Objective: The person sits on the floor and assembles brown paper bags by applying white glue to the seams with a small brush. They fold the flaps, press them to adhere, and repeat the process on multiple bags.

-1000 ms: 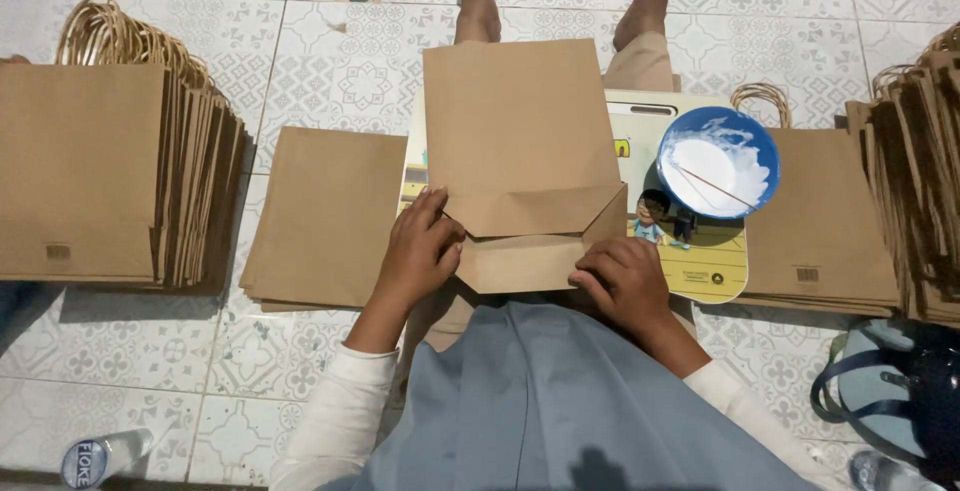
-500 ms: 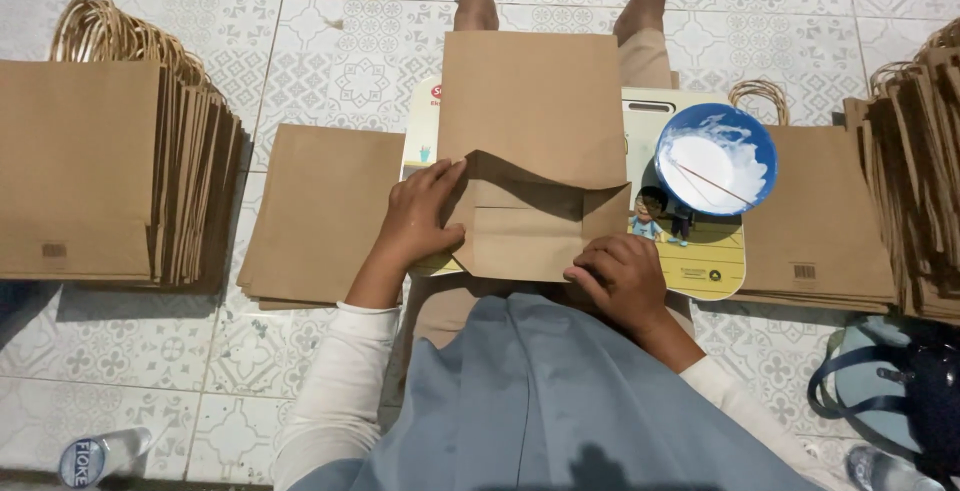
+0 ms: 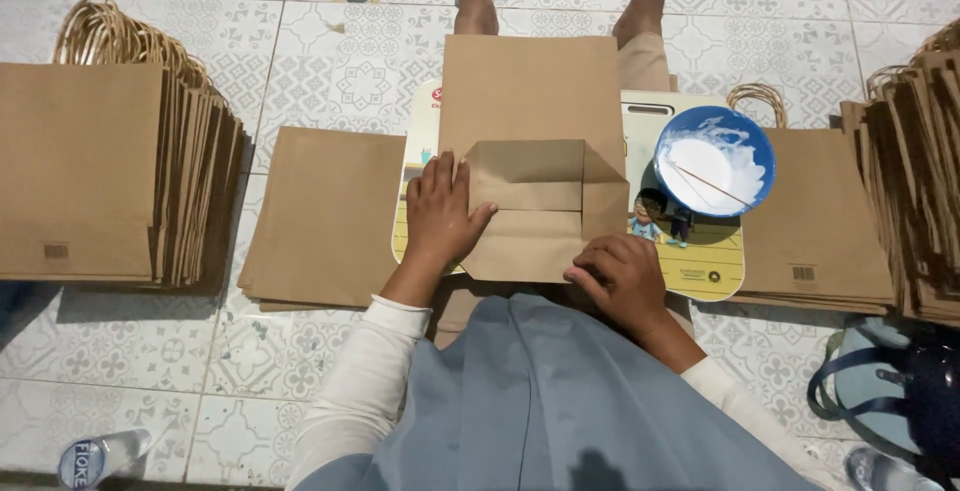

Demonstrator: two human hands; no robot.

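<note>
Patterned tile floor (image 3: 330, 61); person seated, legs extended. Brown paper bag (image 3: 535, 101) flat on yellow board (image 3: 700, 256) over lap, bottom end folded up into rectangular flap with slanted creases at right. Left hand (image 3: 440, 213) pressed flat on flap's left edge, fingers spread, gripping nothing. Right hand (image 3: 622, 276) knuckles bent at flap's lower right corner; pinch unclear. Blue bowl (image 3: 714, 160) with white paste on board, right. Bag stacks (image 3: 85, 171) flank both sides.
</note>
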